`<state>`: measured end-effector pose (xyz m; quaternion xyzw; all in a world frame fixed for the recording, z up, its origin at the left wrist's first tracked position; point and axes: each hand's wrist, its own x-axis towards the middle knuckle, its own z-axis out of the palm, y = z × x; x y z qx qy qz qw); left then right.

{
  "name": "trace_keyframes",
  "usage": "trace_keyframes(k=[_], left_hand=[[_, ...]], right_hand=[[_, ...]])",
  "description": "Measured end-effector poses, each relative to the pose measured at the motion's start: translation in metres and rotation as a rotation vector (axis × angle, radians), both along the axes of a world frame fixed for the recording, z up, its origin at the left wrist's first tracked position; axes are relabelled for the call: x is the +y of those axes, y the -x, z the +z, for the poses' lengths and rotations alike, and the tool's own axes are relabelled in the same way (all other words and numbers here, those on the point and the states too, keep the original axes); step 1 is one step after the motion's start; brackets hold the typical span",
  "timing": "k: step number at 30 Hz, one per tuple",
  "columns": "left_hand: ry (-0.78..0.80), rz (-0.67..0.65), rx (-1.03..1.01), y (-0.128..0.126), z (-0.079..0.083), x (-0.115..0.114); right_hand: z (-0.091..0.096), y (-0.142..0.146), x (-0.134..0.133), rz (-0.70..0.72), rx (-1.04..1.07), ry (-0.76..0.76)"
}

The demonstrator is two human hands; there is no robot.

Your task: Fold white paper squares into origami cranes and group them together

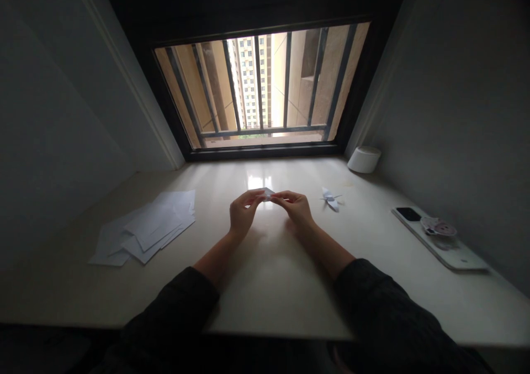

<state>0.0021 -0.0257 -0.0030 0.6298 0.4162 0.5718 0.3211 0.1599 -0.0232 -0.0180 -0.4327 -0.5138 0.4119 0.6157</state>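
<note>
Between my two hands is a small folded piece of paper [268,191], held up over the middle of the white sill. My left hand [245,208] pinches its left side with thumb and fingers. On its right side, my right hand [295,205] pinches it the same way, and the fingertips of both hands almost meet. The fingers cover much of the paper, so its exact folded shape cannot be made out. A finished white paper crane [330,199] sits on the sill to the right of my right hand.
Left of my hands lies a loose pile of white paper sheets [155,225]. A phone [439,241] with a round grip on its back rests at the right, near the wall. A white cylinder [364,159] stands in the back right corner, beside the dark window frame [265,153].
</note>
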Motion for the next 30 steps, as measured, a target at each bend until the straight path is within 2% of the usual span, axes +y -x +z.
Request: trace_keyframes(k=[8,17,23,30], left_hand=[[0.029,-0.101,-0.172,-0.0034,-0.0032,0.0026],[0.082,-0.015,-0.273,-0.0064,-0.0064,0.0036],[0.05,-0.037,-0.289,-0.0078,-0.0065,0.0029],[0.048,-0.031,-0.283,-0.009,-0.006,0.0009]], right_hand=[[0.0,0.0002,-0.0017,0.006,0.007,-0.009],[0.005,0.0041,-0.0038,0.032,0.144,0.078],[0.0056,0.0061,-0.004,0.041,0.252,0.081],[0.0032,0.0034,-0.002,0.015,0.251,0.109]])
